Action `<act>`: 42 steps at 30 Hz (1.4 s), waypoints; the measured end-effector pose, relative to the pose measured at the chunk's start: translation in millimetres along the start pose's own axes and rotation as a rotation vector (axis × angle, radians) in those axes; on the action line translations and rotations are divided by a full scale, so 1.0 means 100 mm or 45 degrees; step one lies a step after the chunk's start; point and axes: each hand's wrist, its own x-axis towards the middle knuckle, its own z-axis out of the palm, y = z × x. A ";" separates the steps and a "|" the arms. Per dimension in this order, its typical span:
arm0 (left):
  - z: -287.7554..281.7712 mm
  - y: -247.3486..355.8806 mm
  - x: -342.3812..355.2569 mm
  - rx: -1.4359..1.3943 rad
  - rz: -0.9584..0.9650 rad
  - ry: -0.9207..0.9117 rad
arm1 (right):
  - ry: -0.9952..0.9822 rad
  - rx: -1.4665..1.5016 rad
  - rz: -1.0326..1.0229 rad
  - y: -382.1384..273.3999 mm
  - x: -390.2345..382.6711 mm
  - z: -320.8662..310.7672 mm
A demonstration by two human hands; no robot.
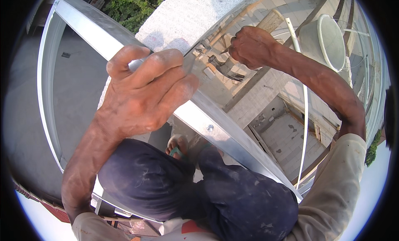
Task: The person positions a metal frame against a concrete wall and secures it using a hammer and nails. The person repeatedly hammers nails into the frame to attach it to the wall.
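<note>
My left hand (149, 87) is closed over a shiny metal beam (232, 139), with its fingers bent across the upper side. The fingertips are hidden behind the knuckles. The beam slopes from the upper left to the lower right, and a bolt head (210, 128) shows on its face. Held away to the right, my right hand (251, 47) makes a fist round a hammer, whose dark head (224, 68) points down to the left. The wooden handle (272, 20) sticks out behind the fist.
A rough white wall top (178, 20) runs beyond the beam. A curved metal strip (41, 83) rises at the left. A pale bucket (332, 41) and a white pipe (305, 128) are at the right. Below lie boards, rubble and a tiled floor (286, 137). My sandalled foot (176, 145) is underneath.
</note>
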 end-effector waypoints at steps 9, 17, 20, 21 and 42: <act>0.01 0.01 0.00 -0.002 -0.004 -0.011 | 0.056 0.140 -0.118 -0.01 0.07 -0.21; 0.00 0.00 -0.01 -0.035 0.012 -0.012 | -0.402 0.049 -0.218 -0.14 0.15 -0.30; -0.01 0.01 -0.01 -0.016 -0.020 -0.020 | -0.131 0.078 -0.051 -0.05 0.14 -0.29; -0.01 0.00 -0.02 -0.018 -0.004 -0.017 | -0.238 0.051 -0.062 -0.10 0.13 -0.31; 0.01 -0.04 0.01 0.082 0.070 0.001 | -0.260 0.012 -0.035 -0.17 0.17 -0.26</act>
